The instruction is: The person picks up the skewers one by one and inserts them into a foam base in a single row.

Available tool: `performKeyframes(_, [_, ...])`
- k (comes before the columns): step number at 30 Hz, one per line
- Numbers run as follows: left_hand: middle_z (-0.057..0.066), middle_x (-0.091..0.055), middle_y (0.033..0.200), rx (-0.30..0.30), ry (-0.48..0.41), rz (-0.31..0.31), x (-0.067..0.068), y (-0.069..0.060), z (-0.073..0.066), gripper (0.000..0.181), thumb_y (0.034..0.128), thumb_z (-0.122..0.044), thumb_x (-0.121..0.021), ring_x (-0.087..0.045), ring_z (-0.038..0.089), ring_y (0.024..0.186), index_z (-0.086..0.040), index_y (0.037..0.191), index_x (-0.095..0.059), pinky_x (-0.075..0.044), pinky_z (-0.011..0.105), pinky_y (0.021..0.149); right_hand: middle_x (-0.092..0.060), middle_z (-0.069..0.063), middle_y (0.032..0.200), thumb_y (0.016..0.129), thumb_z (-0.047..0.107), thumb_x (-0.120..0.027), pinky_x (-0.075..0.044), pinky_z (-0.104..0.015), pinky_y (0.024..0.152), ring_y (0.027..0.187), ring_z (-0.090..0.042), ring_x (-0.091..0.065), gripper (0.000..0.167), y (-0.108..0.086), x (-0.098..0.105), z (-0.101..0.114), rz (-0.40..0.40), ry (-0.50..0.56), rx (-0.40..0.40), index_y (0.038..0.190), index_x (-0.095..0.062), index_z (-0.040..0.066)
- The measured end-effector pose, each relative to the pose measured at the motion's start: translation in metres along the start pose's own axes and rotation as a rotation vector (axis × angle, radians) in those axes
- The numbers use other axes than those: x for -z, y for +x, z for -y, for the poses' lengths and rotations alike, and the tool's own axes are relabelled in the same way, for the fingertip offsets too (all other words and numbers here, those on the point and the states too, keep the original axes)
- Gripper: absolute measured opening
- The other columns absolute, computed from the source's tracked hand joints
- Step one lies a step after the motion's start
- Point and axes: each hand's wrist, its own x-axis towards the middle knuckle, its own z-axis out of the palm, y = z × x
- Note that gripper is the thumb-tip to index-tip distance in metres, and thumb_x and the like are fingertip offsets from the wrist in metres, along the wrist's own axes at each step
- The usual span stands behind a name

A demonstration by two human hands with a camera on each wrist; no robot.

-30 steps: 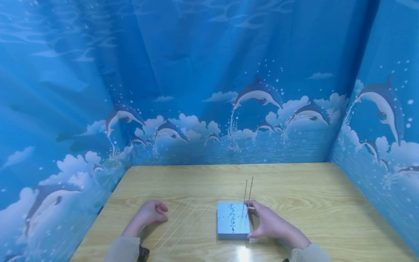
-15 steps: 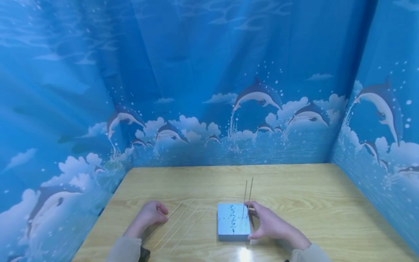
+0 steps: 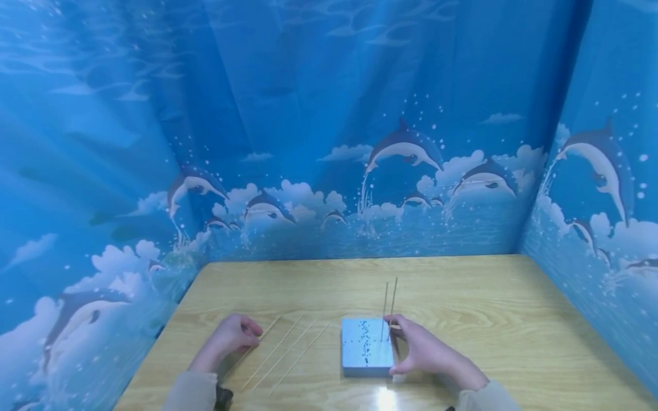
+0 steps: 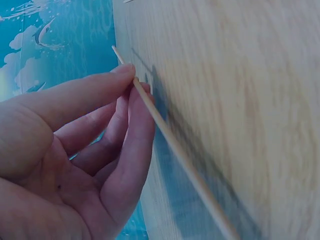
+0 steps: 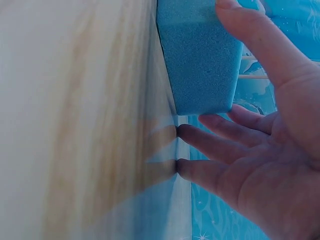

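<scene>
Near the table's left side, my left hand (image 3: 231,339) pinches a thin bamboo skewer (image 4: 172,142) between thumb and fingertips. The skewer slants just above the wood, with its shadow beside it in the left wrist view. A square blue foam block (image 3: 354,357) sits right of centre, dotted with dark holes down its middle. My right hand (image 3: 424,351) grips the block's right side, thumb at the near corner and forefinger at the far one. Its other fingers stretch past the block in the right wrist view. Two skewers (image 3: 393,297) stand upright in the block near its right edge.
Three more skewers (image 3: 284,355) lie slanted, roughly parallel, on the wooden table (image 3: 308,285) between my left hand and the block. A small pale piece (image 3: 398,378) shows beside the block's near right corner. Blue dolphin-print curtains (image 3: 308,142) enclose the back and sides.
My left hand has shifted slightly left, taking its pinched skewer farther from the others. My right hand and the block have stayed in place.
</scene>
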Motion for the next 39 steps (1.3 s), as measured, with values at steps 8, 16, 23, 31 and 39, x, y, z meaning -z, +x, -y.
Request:
performKeyframes(8, [0.008, -0.068, 0.086, -0.001, -0.025, 0.041, 0.005, -0.001, -0.003, 0.026, 0.0759, 0.002, -0.075, -0.065, 0.018, 0.076, 0.002, 0.102, -0.071, -0.062, 0.034, 0.071, -0.043, -0.025, 0.149, 0.057, 0.028, -0.091, -0.04, -0.056, 0.111, 0.13, -0.042, -0.052, 0.107, -0.001, 0.001, 0.001, 0.006, 0.008, -0.015, 0.145, -0.038, -0.003])
performKeyframes(16, [0.009, -0.067, 0.084, -0.037, -0.067, 0.059, 0.01, -0.006, -0.005, 0.025, 0.0793, 0.0, -0.072, -0.065, 0.018, 0.072, 0.005, 0.104, -0.07, -0.062, 0.034, 0.069, -0.043, -0.025, 0.149, 0.058, 0.03, -0.091, -0.04, -0.055, 0.11, 0.13, -0.042, -0.052, 0.106, -0.001, 0.001, 0.001, 0.009, 0.013, -0.006, 0.145, -0.037, -0.003])
performKeyframes(23, [0.009, -0.068, 0.086, -0.121, -0.088, 0.091, 0.016, -0.01, -0.01, 0.028, 0.0815, 0.0, -0.07, -0.062, 0.016, 0.07, 0.007, 0.108, -0.068, -0.06, 0.032, 0.064, -0.043, -0.026, 0.149, 0.057, 0.028, -0.091, -0.039, -0.055, 0.111, 0.13, -0.043, -0.052, 0.106, -0.001, 0.0, 0.001, 0.01, 0.022, -0.012, 0.144, -0.038, -0.003])
performKeyframes(31, [0.015, -0.068, 0.097, -0.133, -0.187, 0.128, 0.016, -0.008, -0.023, 0.032, 0.0868, -0.002, -0.068, -0.067, 0.017, 0.083, 0.01, 0.116, -0.063, -0.063, 0.035, 0.078, -0.042, -0.026, 0.15, 0.057, 0.028, -0.091, -0.04, -0.055, 0.11, 0.129, -0.043, -0.053, 0.108, 0.0, 0.001, 0.002, 0.008, 0.001, -0.011, 0.145, -0.036, -0.004])
performKeyframes(39, [0.024, -0.069, 0.105, -0.172, -0.256, 0.128, 0.008, -0.009, -0.045, 0.03, 0.0895, -0.003, -0.067, -0.069, 0.017, 0.086, 0.008, 0.118, -0.064, -0.063, 0.036, 0.079, -0.042, -0.026, 0.149, 0.057, 0.027, -0.092, -0.04, -0.056, 0.11, 0.129, -0.042, -0.053, 0.109, 0.0, 0.001, 0.002, 0.011, 0.002, -0.02, 0.145, -0.036, -0.003])
